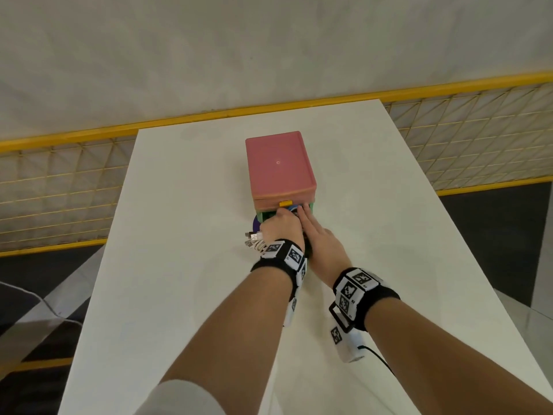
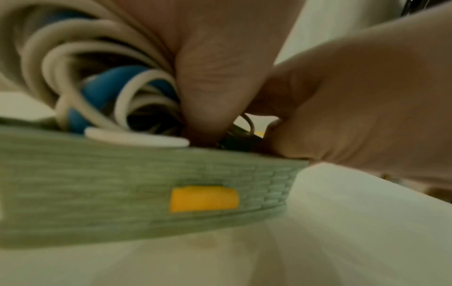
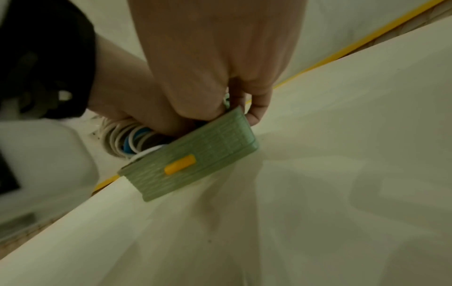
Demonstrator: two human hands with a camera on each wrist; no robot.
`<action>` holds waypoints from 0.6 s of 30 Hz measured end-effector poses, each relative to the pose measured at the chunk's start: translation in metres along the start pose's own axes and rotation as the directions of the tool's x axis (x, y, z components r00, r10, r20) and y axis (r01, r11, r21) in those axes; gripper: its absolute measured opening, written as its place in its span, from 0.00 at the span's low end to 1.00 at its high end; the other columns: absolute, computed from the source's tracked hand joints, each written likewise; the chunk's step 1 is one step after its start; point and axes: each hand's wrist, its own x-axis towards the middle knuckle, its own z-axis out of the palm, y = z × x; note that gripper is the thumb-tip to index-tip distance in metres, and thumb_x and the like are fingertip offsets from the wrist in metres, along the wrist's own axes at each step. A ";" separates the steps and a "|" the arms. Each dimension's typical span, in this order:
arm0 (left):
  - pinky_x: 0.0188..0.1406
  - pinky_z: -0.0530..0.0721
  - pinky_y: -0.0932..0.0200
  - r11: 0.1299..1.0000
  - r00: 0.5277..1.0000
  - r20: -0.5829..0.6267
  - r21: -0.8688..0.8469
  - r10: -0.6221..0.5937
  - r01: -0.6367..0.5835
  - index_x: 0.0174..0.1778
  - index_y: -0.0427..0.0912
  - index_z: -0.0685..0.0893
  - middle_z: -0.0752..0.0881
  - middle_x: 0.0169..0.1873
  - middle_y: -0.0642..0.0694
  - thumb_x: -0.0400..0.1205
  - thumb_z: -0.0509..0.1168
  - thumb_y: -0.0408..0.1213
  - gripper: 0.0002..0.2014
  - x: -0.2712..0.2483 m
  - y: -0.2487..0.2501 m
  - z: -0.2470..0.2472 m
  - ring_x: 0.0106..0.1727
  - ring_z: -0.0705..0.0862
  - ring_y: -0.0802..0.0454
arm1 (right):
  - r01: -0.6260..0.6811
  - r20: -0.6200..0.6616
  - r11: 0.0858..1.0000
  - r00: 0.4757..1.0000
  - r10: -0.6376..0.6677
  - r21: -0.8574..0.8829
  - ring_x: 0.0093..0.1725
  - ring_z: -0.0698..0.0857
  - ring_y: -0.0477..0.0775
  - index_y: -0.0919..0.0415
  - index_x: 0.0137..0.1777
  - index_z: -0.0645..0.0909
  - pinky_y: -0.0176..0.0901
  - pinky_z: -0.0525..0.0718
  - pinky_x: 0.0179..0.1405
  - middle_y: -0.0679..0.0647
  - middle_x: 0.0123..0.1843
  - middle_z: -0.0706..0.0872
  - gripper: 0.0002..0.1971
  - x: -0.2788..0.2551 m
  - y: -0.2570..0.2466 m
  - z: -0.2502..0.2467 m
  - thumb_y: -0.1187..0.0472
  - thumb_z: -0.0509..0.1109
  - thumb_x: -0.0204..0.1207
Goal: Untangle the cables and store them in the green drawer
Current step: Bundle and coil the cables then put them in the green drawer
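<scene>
Left hand (image 1: 281, 227) clenches coiled white cables (image 2: 80, 63), pushing them into open green drawer (image 3: 195, 160). Right hand (image 1: 318, 238) just beside it, fingers straight, tips at drawer's top edge. White table (image 1: 179, 235) under drawer. Pink-topped drawer box (image 1: 279, 167) above drawer. Yellow handle (image 2: 204, 199) on drawer front. Connector ends (image 1: 253, 239) stick out left of drawer.

No readable text, brand, number or sign appears in any view. The only printed marks are black-and-white square code patterns on the wristbands: on the left wristband (image 1: 284, 255), at 6 o'clock from the pink box (image 1: 279, 166), and on the right wristband (image 1: 357, 290), at 5 o'clock from it. These patterns carry no legible letters or digits, and the small specks beside them are too small to read.
</scene>
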 end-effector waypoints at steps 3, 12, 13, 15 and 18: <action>0.56 0.80 0.49 0.995 0.997 0.071 0.090 0.042 -0.048 0.67 0.32 0.73 0.83 0.62 0.38 0.88 0.52 0.33 0.14 0.001 -0.001 -0.001 0.62 0.84 0.41 | -0.045 0.078 0.994 0.996 0.053 -0.101 0.63 0.77 0.64 0.51 0.84 0.39 0.49 0.75 0.65 0.48 0.86 0.42 0.39 0.006 0.001 0.001 0.60 0.61 0.81; 0.50 0.83 0.51 0.986 0.991 0.110 0.142 0.076 -0.092 0.69 0.32 0.77 0.79 0.64 0.35 0.88 0.51 0.31 0.16 0.010 -0.001 0.006 0.62 0.84 0.41 | -0.079 0.265 0.958 0.952 0.155 -0.276 0.58 0.83 0.68 0.62 0.83 0.34 0.54 0.79 0.56 0.59 0.86 0.52 0.44 0.024 -0.013 -0.014 0.63 0.62 0.78; 0.45 0.82 0.52 0.989 0.995 0.083 0.134 0.055 -0.066 0.68 0.30 0.77 0.80 0.62 0.35 0.88 0.50 0.30 0.16 0.009 0.000 0.010 0.60 0.85 0.42 | -0.073 0.240 0.957 0.960 0.144 -0.282 0.56 0.83 0.67 0.62 0.83 0.34 0.53 0.79 0.55 0.58 0.86 0.49 0.43 0.021 -0.011 -0.011 0.63 0.62 0.78; 0.41 0.81 0.54 0.995 0.996 0.084 0.098 0.009 -0.017 0.66 0.26 0.76 0.82 0.59 0.34 0.89 0.48 0.30 0.16 0.008 0.001 0.010 0.56 0.87 0.43 | -0.065 0.196 0.959 0.973 0.123 -0.277 0.56 0.82 0.66 0.60 0.83 0.36 0.52 0.79 0.54 0.55 0.87 0.48 0.42 0.016 -0.006 -0.004 0.63 0.61 0.78; 0.48 0.84 0.53 0.998 0.983 0.185 -0.066 0.021 -0.009 0.69 0.25 0.70 0.82 0.60 0.36 0.86 0.58 0.34 0.19 0.010 -0.009 0.000 0.58 0.86 0.42 | -0.094 0.220 0.953 0.962 0.161 -0.288 0.59 0.81 0.67 0.59 0.83 0.35 0.53 0.79 0.58 0.55 0.86 0.49 0.43 0.021 -0.005 0.000 0.63 0.62 0.78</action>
